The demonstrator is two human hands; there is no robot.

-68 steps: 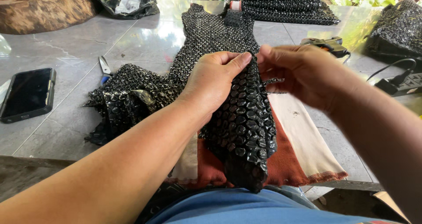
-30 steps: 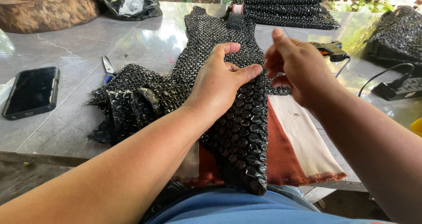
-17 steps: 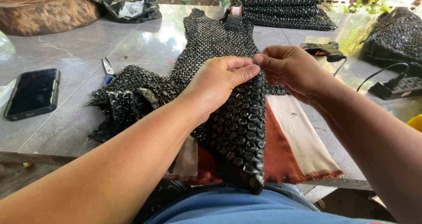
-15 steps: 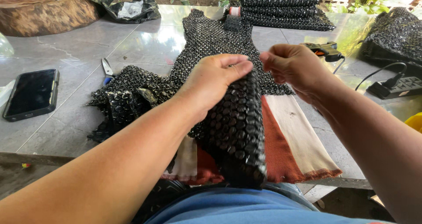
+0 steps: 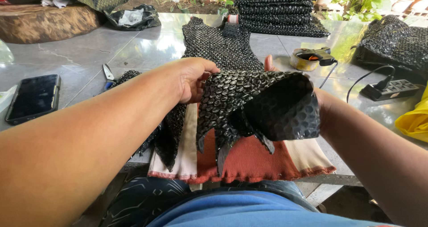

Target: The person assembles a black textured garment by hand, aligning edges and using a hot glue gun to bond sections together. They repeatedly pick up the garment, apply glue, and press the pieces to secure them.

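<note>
**Inspector:** While the long strip of black, scale-textured woven material (image 5: 249, 102) is lifted and curled over above the table edge, I record the grip. The left hand (image 5: 191, 79) is closed, pinching the strip's near edge between thumb and fingers. The right hand (image 5: 321, 109) is mostly hidden behind the curl; a fingertip shows above it, so it appears to support the fold from behind, but I cannot tell whether it is clamped.

**Assessor:** Where does the strip sit otherwise?

**Inspector:** Its far end lies flat on the grey tiled table (image 5: 80, 57), running toward the stack of black woven pieces (image 5: 276, 10). Its near end hangs free above the rust and cream ribbed cloth (image 5: 249, 162) draped over the table edge.

**Assessor:** Risks?

**Inspector:** In my judgement, three. A one-sided pinch could let the curl spring back and slip out. Pulling the raised end might drag the flat part and skew it, or nudge the small dark block (image 5: 230, 29) resting on it. The hot glue gun (image 5: 317, 56) on its tape roll lies near the right forearm, with its black cord (image 5: 356, 82) trailing to the power strip (image 5: 390, 89); a wide elbow swing could snag that cord.

**Assessor:** Anything else nearby?

**Inspector:** Scissors (image 5: 107, 72) and a dark smartphone (image 5: 33, 97), both well apart to the left.
</note>
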